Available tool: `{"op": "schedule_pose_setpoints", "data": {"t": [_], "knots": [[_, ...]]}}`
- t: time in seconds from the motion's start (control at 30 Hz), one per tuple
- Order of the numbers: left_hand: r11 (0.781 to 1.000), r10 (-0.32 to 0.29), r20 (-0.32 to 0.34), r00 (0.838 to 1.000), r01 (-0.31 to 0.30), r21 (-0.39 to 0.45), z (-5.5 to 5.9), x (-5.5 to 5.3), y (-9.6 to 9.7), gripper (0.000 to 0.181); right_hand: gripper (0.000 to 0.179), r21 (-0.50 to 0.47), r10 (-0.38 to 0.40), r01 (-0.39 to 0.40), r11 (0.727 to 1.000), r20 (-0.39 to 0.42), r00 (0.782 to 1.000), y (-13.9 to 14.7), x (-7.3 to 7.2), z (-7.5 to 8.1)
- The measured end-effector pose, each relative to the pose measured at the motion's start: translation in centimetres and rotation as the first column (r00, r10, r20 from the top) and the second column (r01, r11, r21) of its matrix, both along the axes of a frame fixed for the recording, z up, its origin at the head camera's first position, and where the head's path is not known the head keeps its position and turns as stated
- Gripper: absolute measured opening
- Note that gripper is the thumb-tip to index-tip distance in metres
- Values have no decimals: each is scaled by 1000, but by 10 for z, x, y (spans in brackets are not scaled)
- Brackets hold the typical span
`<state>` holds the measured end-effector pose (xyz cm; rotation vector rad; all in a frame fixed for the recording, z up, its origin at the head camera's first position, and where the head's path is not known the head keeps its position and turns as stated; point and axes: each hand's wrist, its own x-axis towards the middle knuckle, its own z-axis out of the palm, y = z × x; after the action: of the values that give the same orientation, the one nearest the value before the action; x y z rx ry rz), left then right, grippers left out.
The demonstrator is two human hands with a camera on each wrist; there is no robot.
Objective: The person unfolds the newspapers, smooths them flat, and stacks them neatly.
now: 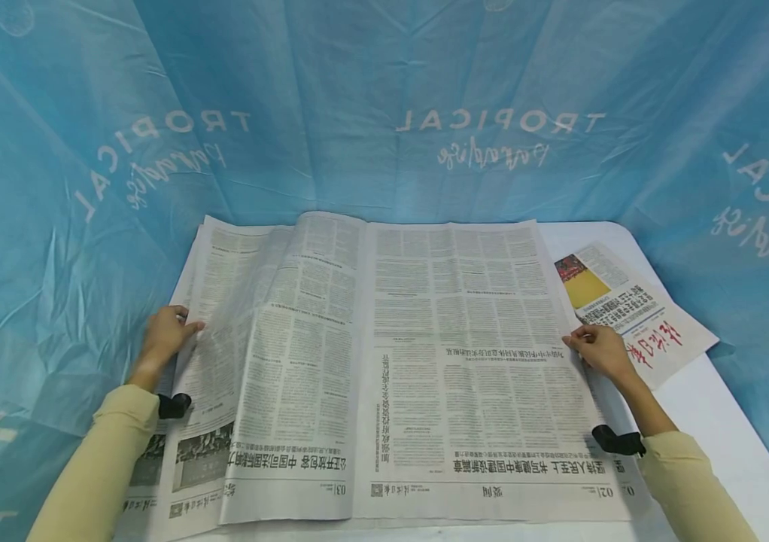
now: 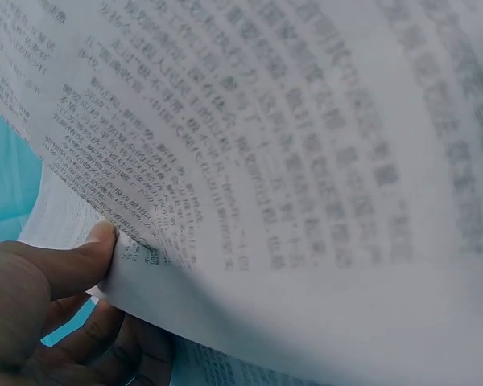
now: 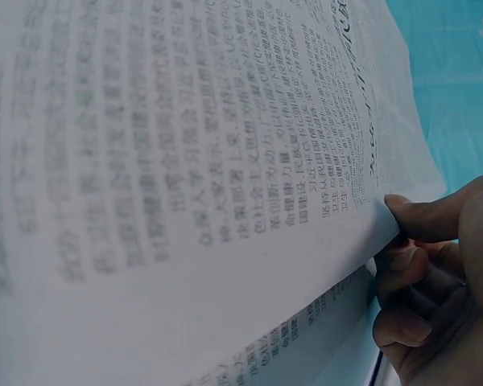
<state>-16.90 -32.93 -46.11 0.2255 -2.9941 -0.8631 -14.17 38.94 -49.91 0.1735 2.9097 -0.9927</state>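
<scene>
A large newspaper (image 1: 411, 316) lies spread across the table, its print upside down in the head view. My left hand (image 1: 166, 333) pinches the sheet's left edge between thumb and fingers; the left wrist view shows the thumb (image 2: 103, 241) on top of the page. At the opposite edge, my right hand (image 1: 600, 349) pinches the paper, with its thumb (image 3: 402, 211) on the upper side and curled fingers below. One page (image 1: 299, 361) left of the middle bulges up in a fold and overlaps the pages beneath it.
A smaller folded newspaper (image 1: 648, 324) with red characters and a coloured picture lies at the right on the white table (image 1: 730, 421). Blue curtain sheets (image 1: 384, 90) with printed lettering hang behind the table and at both sides.
</scene>
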Motion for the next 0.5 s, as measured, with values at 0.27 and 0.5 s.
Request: {"op": "schedule_pose_setpoints", "data": {"t": [0.27, 0.5], "knots": [[1000, -8, 102, 995, 8, 0, 5, 5, -9, 46, 27, 20, -16, 16, 1000, -9, 1000, -1, 1, -2], [997, -83, 239, 967, 78, 27, 13, 9, -23, 46, 27, 13, -27, 27, 1000, -17, 999, -2, 2, -1]]}}
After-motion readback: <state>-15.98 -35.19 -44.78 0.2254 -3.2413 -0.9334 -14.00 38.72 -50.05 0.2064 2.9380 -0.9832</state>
